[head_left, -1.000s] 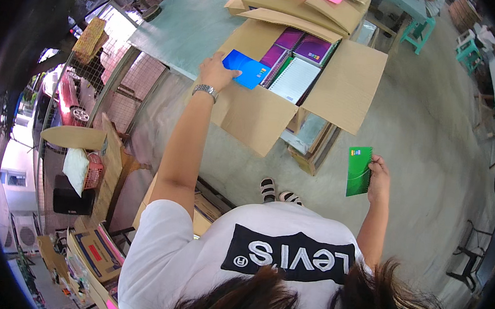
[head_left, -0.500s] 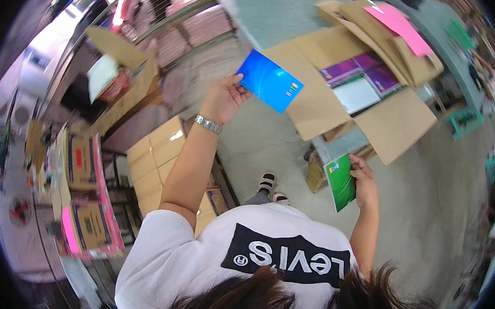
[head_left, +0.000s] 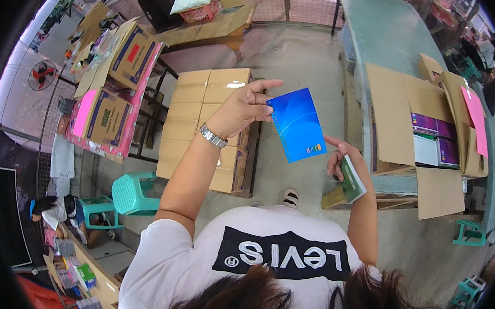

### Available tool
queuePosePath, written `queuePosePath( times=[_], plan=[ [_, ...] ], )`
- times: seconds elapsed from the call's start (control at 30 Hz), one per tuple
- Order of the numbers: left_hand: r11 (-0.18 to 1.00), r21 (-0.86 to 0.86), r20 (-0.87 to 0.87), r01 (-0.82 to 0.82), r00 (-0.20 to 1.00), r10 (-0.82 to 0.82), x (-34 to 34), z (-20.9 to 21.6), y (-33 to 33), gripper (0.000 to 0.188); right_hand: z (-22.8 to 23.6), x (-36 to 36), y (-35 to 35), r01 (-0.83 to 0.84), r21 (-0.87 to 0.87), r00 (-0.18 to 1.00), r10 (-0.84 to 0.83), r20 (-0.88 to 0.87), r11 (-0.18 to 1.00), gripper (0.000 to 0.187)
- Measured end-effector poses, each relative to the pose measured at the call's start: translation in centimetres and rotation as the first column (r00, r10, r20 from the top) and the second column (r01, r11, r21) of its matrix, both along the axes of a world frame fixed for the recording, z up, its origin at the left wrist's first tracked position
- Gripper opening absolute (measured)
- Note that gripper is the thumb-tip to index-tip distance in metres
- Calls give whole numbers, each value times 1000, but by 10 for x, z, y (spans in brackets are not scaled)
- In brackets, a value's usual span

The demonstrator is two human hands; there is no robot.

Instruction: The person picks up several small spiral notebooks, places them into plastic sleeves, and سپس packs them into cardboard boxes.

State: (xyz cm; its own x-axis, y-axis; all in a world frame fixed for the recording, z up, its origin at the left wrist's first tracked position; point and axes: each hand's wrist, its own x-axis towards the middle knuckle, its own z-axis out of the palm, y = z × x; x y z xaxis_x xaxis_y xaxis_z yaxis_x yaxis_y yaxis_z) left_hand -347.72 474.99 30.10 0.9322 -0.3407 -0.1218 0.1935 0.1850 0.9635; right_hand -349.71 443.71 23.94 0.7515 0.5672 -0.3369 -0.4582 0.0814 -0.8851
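A blue notebook (head_left: 298, 129) with a row of small holes along one edge is pinched at its upper left corner between the thumb and fingers of my left hand (head_left: 239, 111); the index finger is stretched out above it. My right hand (head_left: 348, 156) grips a green notebook (head_left: 353, 184), tilted so that its pale page edge shows. That hand's extended index finger reaches close to the blue notebook's right edge; whether it touches, I cannot tell. To the right, an open cardboard carton (head_left: 400, 108) holds purple-covered and pale packs (head_left: 426, 150).
Stacked taped cartons (head_left: 193, 113) stand left of centre. Farther left, a pink-covered table (head_left: 142, 98) bears printed boxes. A long green table (head_left: 377, 26) runs along the right. Teal stools (head_left: 135, 194) and a seated person (head_left: 57, 213) are at lower left.
My view has turned left, so the carton sits farther right. Both hands have come closer together, the blue notebook now hangs more upright, and the green one has tipped edge-on.
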Motion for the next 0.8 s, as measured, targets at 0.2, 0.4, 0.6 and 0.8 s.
queuePosePath(
  times=[0.2, 0.4, 0.6, 0.8],
  plan=[
    [989, 106, 34, -107, 994, 104, -26, 3, 30, 54, 7, -11, 64, -112, -108, 960, 135, 246, 988, 25],
    [968, -94, -78, -233, 971, 226, -76, -18, 70, 52, -6, -41, 126, -77, -56, 962, 89, 258, 995, 21],
    [941, -265, -198, -212, 967, 162, -154, -38, 107, 45, 3, -79, 180, -104, -25, 966, 107, 235, 994, 21],
    [949, -172, -217, -265, 950, 226, -210, -45, 142, 38, 6, -114, 224, -176, -38, 959, 180, 218, 984, 21]
  ],
)
